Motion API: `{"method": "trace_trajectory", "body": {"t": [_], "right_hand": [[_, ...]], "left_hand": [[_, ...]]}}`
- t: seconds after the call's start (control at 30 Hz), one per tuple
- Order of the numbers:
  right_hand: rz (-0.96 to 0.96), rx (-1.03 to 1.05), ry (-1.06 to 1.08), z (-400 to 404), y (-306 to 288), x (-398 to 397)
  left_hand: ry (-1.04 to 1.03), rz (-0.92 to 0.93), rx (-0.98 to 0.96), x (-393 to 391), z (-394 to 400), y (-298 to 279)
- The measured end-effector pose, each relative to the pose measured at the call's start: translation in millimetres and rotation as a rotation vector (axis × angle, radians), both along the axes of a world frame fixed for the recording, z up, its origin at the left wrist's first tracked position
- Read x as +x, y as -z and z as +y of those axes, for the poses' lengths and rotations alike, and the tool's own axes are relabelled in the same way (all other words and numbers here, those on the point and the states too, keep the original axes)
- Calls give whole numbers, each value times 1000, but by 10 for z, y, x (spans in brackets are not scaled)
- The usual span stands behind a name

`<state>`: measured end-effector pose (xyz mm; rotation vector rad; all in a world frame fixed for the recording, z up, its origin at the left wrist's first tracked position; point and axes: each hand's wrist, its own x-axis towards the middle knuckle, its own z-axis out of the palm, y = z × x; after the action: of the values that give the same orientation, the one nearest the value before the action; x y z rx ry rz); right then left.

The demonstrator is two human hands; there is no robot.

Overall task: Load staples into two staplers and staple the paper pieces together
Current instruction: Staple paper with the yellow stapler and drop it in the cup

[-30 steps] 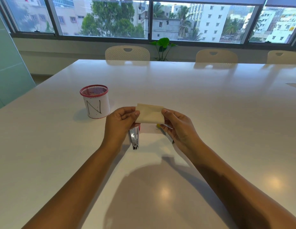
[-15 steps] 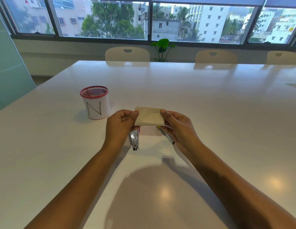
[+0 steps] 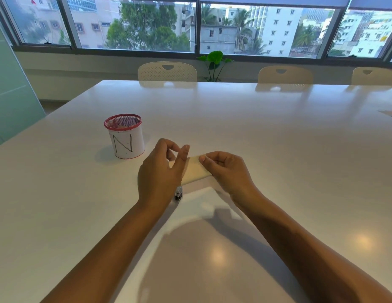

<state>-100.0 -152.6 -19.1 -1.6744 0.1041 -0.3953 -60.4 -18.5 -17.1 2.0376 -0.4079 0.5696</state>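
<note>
The cream paper pieces [image 3: 196,171] are held low over the white table [image 3: 278,149], tilted down toward the right. My right hand [image 3: 225,171] pinches their right end between thumb and fingers. My left hand [image 3: 161,171] covers their left end, its thumb laid across the front and its fingers curled above the top edge. Below my left hand only the metal tip of one stapler [image 3: 178,195] shows on the table. The second stapler is hidden behind my hands.
A white pen cup [image 3: 127,143] with a red mesh rim and an "N" on it stands to the left of my hands. Chairs [image 3: 167,71] line the table's far edge under the windows, beside a small green plant [image 3: 214,60].
Both hands lowered the paper and turned it flatter toward the table. My left hand rolled over its left end. The second stapler, visible before, is now covered.
</note>
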Motion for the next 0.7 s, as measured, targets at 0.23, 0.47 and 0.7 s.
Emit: {"method": "trace_trajectory", "body": {"t": [0.23,0.47,0.7], "right_hand": [[-15,-177,-31,-1,-4,-23],[135,49,-200,-29,-19,-28],[225,-77,-461,371,38,-94]], "left_hand": [[111,-79,354,80,50,31],[112,50,83,69,-9,32],[75,153,-140,7,-46,-10]]}}
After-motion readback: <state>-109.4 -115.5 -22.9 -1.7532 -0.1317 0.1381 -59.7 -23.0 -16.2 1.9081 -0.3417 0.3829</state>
